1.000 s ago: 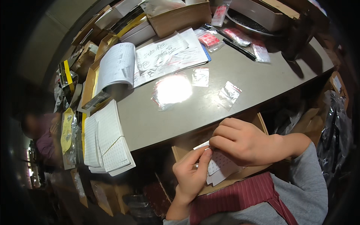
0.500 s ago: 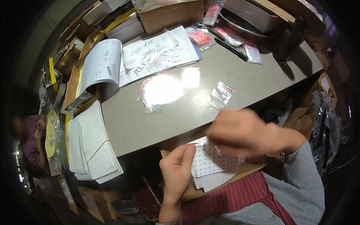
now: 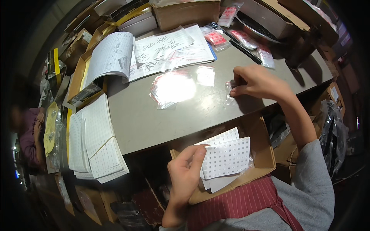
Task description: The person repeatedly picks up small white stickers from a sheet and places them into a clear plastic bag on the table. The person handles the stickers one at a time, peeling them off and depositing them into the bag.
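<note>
Head view: the left hand point(image 3: 185, 171) pinches the printed sheets point(image 3: 227, 158) over the cardboard box point(image 3: 266, 141); the right hand point(image 3: 257, 82) touches a small clear bag point(image 3: 229, 99) on the table point(image 3: 135, 129), its grip unclear. Light edge pressure should avoid creasing either.

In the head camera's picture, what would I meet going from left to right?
By their middles: tan-banded stack of white printed sheets → the person's bare left hand → white rectangular sheet with rows of small dark print → bare right hand → crumpled clear plastic wrapping.
</note>
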`<control>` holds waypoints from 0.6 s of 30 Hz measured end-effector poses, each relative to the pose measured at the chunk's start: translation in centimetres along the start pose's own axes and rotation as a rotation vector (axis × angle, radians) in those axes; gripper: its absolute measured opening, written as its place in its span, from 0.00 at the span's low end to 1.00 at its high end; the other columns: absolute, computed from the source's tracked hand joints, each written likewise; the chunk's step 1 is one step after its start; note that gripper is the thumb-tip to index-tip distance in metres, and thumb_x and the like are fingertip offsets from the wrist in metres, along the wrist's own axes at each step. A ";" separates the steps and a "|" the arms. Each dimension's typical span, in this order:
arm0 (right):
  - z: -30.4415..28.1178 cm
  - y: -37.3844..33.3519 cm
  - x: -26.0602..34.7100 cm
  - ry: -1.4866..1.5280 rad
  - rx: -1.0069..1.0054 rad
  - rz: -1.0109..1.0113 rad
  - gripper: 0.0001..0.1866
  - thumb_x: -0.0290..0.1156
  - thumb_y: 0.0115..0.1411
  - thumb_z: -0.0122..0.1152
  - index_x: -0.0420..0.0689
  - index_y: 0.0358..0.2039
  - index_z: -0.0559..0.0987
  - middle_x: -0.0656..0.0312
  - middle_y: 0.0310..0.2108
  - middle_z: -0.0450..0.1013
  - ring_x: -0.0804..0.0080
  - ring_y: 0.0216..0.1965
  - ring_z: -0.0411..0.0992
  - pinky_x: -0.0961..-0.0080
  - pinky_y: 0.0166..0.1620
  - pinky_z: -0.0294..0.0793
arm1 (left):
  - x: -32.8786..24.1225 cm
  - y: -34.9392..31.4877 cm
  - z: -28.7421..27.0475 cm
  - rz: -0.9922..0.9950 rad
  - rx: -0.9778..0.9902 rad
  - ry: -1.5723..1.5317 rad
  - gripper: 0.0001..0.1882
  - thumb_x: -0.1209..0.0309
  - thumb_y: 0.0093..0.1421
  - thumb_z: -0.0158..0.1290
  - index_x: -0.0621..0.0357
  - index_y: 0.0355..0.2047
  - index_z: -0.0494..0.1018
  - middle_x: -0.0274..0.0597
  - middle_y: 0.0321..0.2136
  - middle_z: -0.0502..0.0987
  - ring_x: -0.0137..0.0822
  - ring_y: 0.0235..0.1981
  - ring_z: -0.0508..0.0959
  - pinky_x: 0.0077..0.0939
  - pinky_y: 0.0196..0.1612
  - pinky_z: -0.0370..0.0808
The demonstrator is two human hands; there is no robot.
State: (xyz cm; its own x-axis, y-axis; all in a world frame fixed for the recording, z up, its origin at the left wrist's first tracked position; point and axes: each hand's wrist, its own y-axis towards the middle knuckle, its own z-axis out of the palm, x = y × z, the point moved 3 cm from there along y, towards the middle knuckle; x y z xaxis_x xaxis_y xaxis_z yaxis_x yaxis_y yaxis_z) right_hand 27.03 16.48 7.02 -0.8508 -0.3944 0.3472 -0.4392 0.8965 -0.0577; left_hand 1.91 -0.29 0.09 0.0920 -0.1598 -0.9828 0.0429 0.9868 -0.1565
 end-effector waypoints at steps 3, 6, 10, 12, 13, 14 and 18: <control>-1.0 -1.5 2.2 0.014 0.241 -0.023 0.23 0.43 0.53 0.75 0.36 0.36 0.79 0.47 0.32 0.78 0.50 0.36 0.78 0.59 0.39 0.75 | -0.5 -0.3 -0.3 0.053 -0.023 0.037 0.11 0.72 0.70 0.57 0.70 0.42 0.81 0.40 0.32 0.84 0.22 0.34 0.80 0.19 0.38 0.78; 0.4 -3.4 5.6 0.127 0.310 -0.203 0.19 0.40 0.58 0.71 0.37 0.36 0.77 0.53 0.26 0.74 0.53 0.32 0.75 0.58 0.39 0.75 | -0.2 -0.8 -0.8 0.128 -0.090 0.141 0.08 0.73 0.68 0.58 0.69 0.40 0.81 0.41 0.30 0.84 0.21 0.32 0.79 0.20 0.35 0.76; 2.1 -6.4 9.1 0.289 0.074 -0.620 0.15 0.28 0.56 0.66 0.40 0.42 0.73 0.51 0.37 0.71 0.53 0.42 0.71 0.60 0.45 0.72 | -0.6 -0.8 0.0 0.238 -0.135 0.313 0.06 0.75 0.67 0.59 0.67 0.35 0.80 0.45 0.26 0.82 0.27 0.27 0.79 0.24 0.31 0.75; 3.3 -7.1 10.1 0.298 0.052 -0.637 0.19 0.26 0.48 0.67 0.38 0.40 0.72 0.52 0.37 0.69 0.53 0.41 0.68 0.61 0.46 0.71 | -1.1 -0.8 0.4 0.324 -0.158 0.369 0.05 0.75 0.66 0.60 0.66 0.34 0.79 0.46 0.25 0.81 0.33 0.25 0.79 0.26 0.30 0.74; 3.7 -7.2 10.1 0.282 0.017 -0.636 0.19 0.25 0.47 0.67 0.39 0.39 0.71 0.53 0.36 0.68 0.53 0.39 0.68 0.61 0.45 0.70 | -1.3 -0.8 0.5 0.365 -0.174 0.394 0.05 0.76 0.65 0.61 0.65 0.33 0.79 0.46 0.25 0.80 0.36 0.25 0.79 0.27 0.30 0.74; 4.0 -7.2 10.1 0.267 -0.017 -0.635 0.18 0.25 0.45 0.67 0.39 0.37 0.71 0.54 0.35 0.68 0.53 0.38 0.67 0.61 0.44 0.70 | -1.5 -0.9 0.5 0.406 -0.191 0.419 0.04 0.76 0.64 0.61 0.65 0.32 0.79 0.46 0.25 0.80 0.38 0.24 0.79 0.28 0.30 0.75; 4.2 -7.2 10.2 0.304 -0.056 -0.622 0.17 0.24 0.45 0.66 0.40 0.35 0.71 0.54 0.34 0.67 0.54 0.37 0.66 0.62 0.43 0.69 | -1.8 -1.1 0.5 0.520 -0.222 0.491 0.03 0.78 0.62 0.62 0.64 0.32 0.79 0.46 0.25 0.80 0.41 0.24 0.79 0.29 0.29 0.74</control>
State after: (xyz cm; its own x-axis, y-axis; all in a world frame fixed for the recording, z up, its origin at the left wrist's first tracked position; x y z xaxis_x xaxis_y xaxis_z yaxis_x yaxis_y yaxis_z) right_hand 20.32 5.21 7.05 -0.3235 -0.7719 0.5472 -0.7965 0.5343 0.2828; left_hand 2.22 -1.10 2.12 -0.4109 0.3084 -0.8580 -0.0915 0.9224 0.3753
